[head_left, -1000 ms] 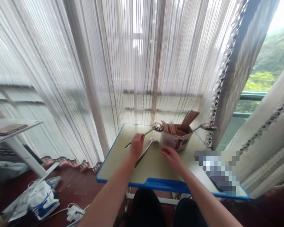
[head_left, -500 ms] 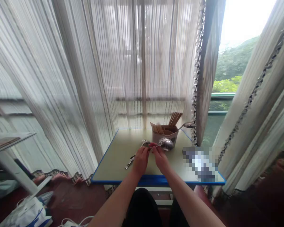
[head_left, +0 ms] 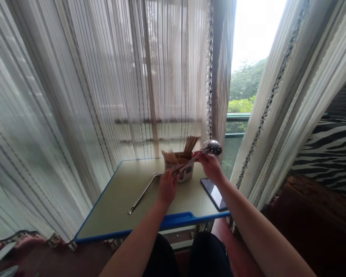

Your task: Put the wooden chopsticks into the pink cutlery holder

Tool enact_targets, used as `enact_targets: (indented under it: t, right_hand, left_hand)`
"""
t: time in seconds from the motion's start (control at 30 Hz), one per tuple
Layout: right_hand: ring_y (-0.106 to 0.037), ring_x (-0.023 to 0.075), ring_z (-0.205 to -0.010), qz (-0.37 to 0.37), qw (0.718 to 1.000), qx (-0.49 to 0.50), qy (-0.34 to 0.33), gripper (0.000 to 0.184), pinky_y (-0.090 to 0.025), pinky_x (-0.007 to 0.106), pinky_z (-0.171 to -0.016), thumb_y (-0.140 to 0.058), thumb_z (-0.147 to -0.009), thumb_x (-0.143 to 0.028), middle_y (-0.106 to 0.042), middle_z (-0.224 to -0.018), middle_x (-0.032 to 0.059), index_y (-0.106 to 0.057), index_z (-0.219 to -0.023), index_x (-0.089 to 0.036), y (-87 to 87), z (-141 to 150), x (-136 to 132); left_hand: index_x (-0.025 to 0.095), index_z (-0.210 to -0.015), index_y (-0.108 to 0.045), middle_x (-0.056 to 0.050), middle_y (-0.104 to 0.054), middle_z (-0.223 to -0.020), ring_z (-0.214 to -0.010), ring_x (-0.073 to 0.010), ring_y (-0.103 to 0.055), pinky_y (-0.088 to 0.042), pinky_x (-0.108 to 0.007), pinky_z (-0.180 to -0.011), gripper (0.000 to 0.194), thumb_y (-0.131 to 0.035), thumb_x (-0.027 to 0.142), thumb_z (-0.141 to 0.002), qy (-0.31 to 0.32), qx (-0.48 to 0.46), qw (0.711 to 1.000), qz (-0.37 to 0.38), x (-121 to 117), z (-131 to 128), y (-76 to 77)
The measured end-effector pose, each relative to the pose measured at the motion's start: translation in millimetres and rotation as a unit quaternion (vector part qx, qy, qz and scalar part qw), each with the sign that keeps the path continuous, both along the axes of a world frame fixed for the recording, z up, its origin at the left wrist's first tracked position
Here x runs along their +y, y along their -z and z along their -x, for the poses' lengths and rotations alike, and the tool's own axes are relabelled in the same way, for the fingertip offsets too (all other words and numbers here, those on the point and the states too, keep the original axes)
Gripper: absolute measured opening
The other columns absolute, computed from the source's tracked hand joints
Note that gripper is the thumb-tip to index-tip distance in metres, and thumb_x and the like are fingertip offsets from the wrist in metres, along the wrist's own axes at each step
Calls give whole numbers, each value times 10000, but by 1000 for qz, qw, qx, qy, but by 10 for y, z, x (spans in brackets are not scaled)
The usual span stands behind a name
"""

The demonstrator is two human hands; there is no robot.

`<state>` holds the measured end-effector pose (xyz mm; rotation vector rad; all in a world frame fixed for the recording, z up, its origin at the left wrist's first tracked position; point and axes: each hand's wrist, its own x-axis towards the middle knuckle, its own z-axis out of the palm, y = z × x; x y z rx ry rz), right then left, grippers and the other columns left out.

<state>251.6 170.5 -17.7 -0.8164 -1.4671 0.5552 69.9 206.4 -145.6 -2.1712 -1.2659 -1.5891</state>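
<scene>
A metal slotted spoon [head_left: 214, 147] is held slantwise in front of a holder [head_left: 187, 174], its perforated bowl up at the right. My right hand [head_left: 210, 166] is closed round its handle just below the bowl. Lower on the same handle, my left hand [head_left: 167, 187] has its fingers closed. In the holder stand brown chopsticks [head_left: 192, 143] and pale wooden sticks [head_left: 170, 156]. Another long metal utensil [head_left: 141, 198] lies on the table left of my left hand; its head is partly hidden by the fingers.
A phone [head_left: 214, 193] lies on the table's right side. The table [head_left: 109, 207] has a raised blue front edge. Sheer curtains [head_left: 132, 84] hang right behind it. A brown piece of furniture [head_left: 314, 204] stands at the far right.
The slotted spoon has moved from the left, across the holder's front, and up to the right. My right hand has joined the left on it. My view has turned right.
</scene>
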Motion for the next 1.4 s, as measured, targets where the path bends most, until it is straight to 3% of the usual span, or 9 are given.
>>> enact_targets:
  t: [0.1, 0.23, 0.37, 0.67, 0.8, 1.0, 1.07, 1.27, 1.4]
  right_hand:
    - [-640, 178, -737, -38, 997, -10, 64, 362, -522, 340, -723, -521, -804, -486, -670, -886, 70, -647, -916, -165, -232, -224, 112]
    - [-643, 169, -739, -60, 984, -62, 153, 378, -511, 311, -724, -463, -833, -495, -675, -895, 60, -650, -916, -177, -365, -452, 338]
    - [-647, 186, -742, -55, 963, -151, 217, 384, -494, 307, -733, -451, -839, -484, -689, -831, 54, -673, -895, -175, -289, -575, 597]
    - [-614, 242, -921, -36, 896, -315, 312, 310, -425, 375, -860, -523, -794, -441, -699, -881, 75, -706, -850, -197, 6, -616, 895]
    - [-590, 222, -976, -4, 903, -287, 321, 239, -398, 369, -903, -590, -727, -444, -689, -967, 35, -703, -788, -242, 83, -634, 946]
    - [-536, 247, -1049, 25, 920, -194, 340, 288, -361, 404, -948, -615, -686, -489, -691, -828, 53, -697, -749, -220, 104, -657, 909]
    - [-552, 248, -1017, 37, 929, -181, 319, 305, -376, 414, -932, -616, -686, -501, -686, -807, 57, -696, -751, -213, 82, -676, 887]
    - [-613, 206, -834, 111, 964, -184, 158, 377, -472, 359, -778, -663, -643, -505, -677, -881, 58, -685, -845, -188, -56, -773, 853]
    - [-602, 181, -717, 136, 977, -140, 84, 389, -484, 325, -683, -652, -651, -513, -662, -769, 50, -668, -778, -146, -76, -816, 850]
  left_hand:
    - [142, -1338, -305, -174, -393, -1329, -1277, -269, -333, -337, -462, -1026, 532, -436, 351, -866, -35, -81, 996, 8, 152, -27, 161]
    - [82, -1353, -258, -216, -356, -1356, -1306, -295, -288, -309, -492, -1047, 571, -403, 359, -876, -33, -81, 994, 65, 286, 3, 367]
    - [97, -1344, -282, -208, -383, -1338, -1281, -306, -334, -330, -505, -1035, 546, -403, 348, -875, -17, -78, 993, 93, 355, 41, 440]
    - [66, -1333, -266, -216, -378, -1334, -1274, -309, -334, -328, -498, -1051, 532, -410, 292, -874, -20, -46, 992, 112, 370, 27, 407]
    - [69, -1333, -271, -209, -379, -1327, -1267, -301, -346, -339, -492, -1049, 544, -431, 271, -854, -24, -50, 992, 109, 380, 30, 417]
    - [133, -1353, -263, -165, -375, -1322, -1261, -292, -346, -326, -479, -1059, 569, -439, 267, -829, -16, -62, 992, 112, 378, 39, 404]
    - [148, -1355, -260, -152, -377, -1320, -1254, -291, -354, -333, -490, -1050, 574, -445, 266, -824, -15, -68, 992, 108, 374, 36, 396]
    - [132, -1341, -277, -164, -395, -1296, -1251, -277, -358, -338, -466, -1048, 557, -441, 261, -825, -24, -61, 992, 106, 368, 27, 390]
    - [101, -1326, -286, -176, -400, -1287, -1244, -277, -362, -340, -465, -1040, 550, -441, 249, -820, -29, -54, 992, 106, 351, 26, 369]
